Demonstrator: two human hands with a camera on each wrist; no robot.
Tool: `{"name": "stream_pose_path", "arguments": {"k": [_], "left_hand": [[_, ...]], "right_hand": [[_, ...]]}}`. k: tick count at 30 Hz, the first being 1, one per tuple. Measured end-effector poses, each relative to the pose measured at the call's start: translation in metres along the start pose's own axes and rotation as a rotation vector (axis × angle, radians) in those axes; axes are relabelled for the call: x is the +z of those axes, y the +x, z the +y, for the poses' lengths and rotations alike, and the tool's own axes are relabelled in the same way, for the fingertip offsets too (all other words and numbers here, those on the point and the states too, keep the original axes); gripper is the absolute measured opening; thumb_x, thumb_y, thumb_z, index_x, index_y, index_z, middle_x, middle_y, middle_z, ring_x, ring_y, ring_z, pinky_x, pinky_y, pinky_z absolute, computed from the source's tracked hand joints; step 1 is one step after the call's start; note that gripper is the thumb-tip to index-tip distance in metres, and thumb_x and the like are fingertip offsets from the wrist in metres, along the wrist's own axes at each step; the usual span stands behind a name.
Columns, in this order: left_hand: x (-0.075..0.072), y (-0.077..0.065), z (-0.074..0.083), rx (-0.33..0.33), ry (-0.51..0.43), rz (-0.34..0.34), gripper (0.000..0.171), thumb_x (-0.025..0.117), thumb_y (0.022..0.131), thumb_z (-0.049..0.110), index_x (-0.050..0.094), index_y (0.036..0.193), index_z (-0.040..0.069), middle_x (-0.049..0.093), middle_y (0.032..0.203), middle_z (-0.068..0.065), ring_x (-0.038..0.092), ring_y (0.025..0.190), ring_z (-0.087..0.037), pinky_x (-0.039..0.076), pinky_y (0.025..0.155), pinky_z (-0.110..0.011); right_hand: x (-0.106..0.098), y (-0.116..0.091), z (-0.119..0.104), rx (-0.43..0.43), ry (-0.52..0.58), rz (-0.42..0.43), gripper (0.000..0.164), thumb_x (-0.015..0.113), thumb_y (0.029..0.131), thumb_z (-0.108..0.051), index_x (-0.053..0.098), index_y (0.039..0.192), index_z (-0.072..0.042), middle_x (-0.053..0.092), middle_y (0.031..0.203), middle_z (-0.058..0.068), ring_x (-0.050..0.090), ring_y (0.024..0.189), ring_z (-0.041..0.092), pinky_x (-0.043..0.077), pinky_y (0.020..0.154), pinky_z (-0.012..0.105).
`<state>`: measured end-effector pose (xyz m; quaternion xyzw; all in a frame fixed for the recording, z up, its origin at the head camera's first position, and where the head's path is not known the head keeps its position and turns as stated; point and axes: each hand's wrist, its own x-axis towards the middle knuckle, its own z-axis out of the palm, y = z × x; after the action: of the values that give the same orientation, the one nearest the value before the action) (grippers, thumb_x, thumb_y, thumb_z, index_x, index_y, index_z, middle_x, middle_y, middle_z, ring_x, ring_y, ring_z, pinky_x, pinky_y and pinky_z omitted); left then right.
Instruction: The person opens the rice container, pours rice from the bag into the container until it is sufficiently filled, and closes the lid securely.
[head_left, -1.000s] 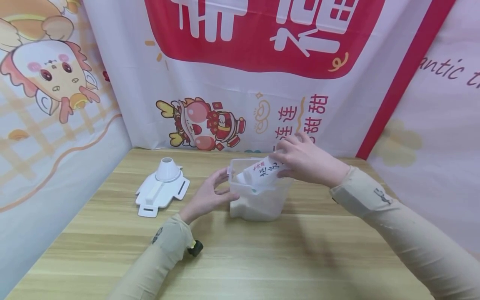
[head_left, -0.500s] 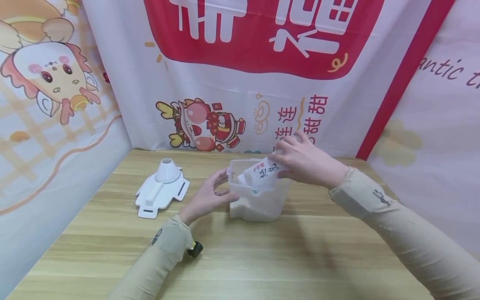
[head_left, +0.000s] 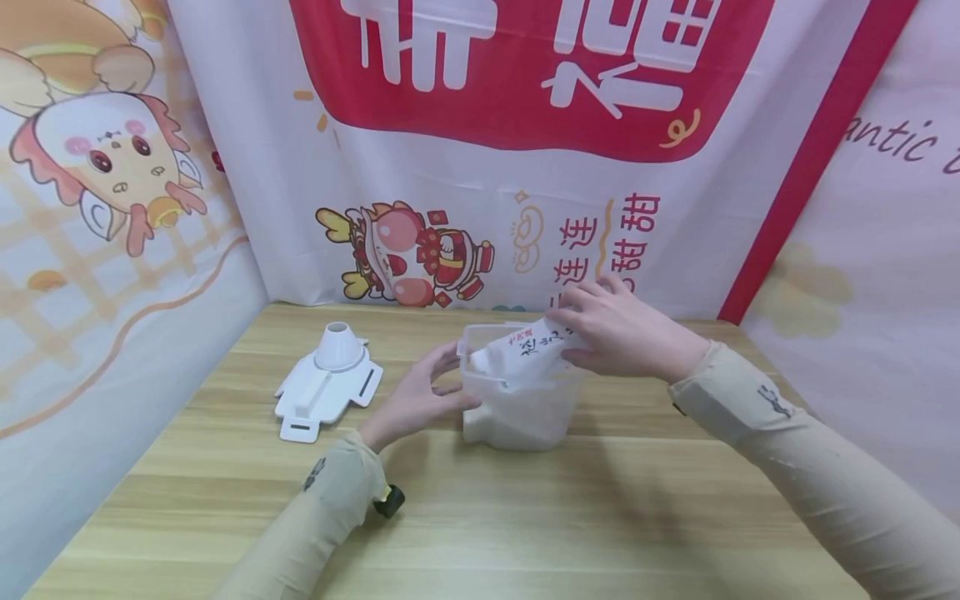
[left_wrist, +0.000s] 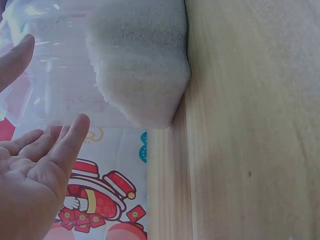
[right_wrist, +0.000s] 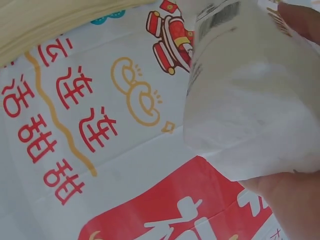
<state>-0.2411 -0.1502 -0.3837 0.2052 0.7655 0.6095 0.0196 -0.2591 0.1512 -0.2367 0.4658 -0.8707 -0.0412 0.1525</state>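
Observation:
A translucent plastic container (head_left: 551, 408) stands on the table. White grains (left_wrist: 142, 60) fill its lower part and slope down to one side in the left wrist view. My right hand (head_left: 630, 329) grips a white bag (head_left: 517, 354) printed with red and black characters. The bag is tilted, its lower end inside the container's top; its mouth is hard to see. My left hand (head_left: 423, 396) is at the container's left side, thumb and fingers spread and fairly straight around the near-left corner. Whether every fingertip touches the wall cannot be told.
A white lid-like piece (head_left: 322, 396) with side flaps and a cone-shaped spout (head_left: 340, 346) lies left of the container. The wooden table (head_left: 480, 525) ends at a printed cloth backdrop (head_left: 420, 167) close behind. Cloth walls rise on both sides.
The head view has shifted slightly, so everything appears a little lower. Both hands, the bag and the container keep nearly the same places relative to each other.

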Motion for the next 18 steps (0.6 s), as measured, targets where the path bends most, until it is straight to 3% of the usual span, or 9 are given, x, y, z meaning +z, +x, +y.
{"name": "stream_pose_path", "arguments": {"k": [6, 13, 18], "left_hand": [[-0.002, 0.001, 0.005, 0.001, 0.019, 0.003, 0.085, 0.084, 0.081, 0.022, 0.035, 0.15, 0.013, 0.04, 0.151, -0.013, 0.04, 0.135, -0.027, 0.046, 0.1, -0.046], [0.0, 0.0, 0.005, -0.024, 0.072, 0.024, 0.086, 0.086, 0.077, 0.03, 0.039, 0.149, 0.019, 0.047, 0.145, 0.0, 0.042, 0.133, -0.018, 0.052, 0.093, -0.036], [0.0, -0.003, 0.003, -0.031, 0.068, 0.028, 0.086, 0.085, 0.078, 0.032, 0.039, 0.149, 0.021, 0.048, 0.145, 0.001, 0.042, 0.133, -0.018, 0.05, 0.096, -0.037]], "right_hand": [[0.003, -0.002, 0.002, 0.0, 0.007, 0.017, 0.057, 0.082, 0.08, -0.03, 0.063, 0.132, -0.016, 0.059, 0.123, 0.005, 0.05, 0.118, 0.028, 0.036, 0.101, 0.058], [0.01, -0.006, 0.005, 0.018, 0.028, 0.023, 0.055, 0.074, 0.086, -0.042, 0.062, 0.133, -0.017, 0.058, 0.127, 0.005, 0.048, 0.12, 0.027, 0.034, 0.103, 0.06], [0.01, -0.006, 0.005, 0.058, 0.052, -0.012, 0.054, 0.065, 0.091, -0.048, 0.06, 0.136, -0.018, 0.056, 0.132, 0.005, 0.046, 0.125, 0.028, 0.031, 0.106, 0.062]]}}
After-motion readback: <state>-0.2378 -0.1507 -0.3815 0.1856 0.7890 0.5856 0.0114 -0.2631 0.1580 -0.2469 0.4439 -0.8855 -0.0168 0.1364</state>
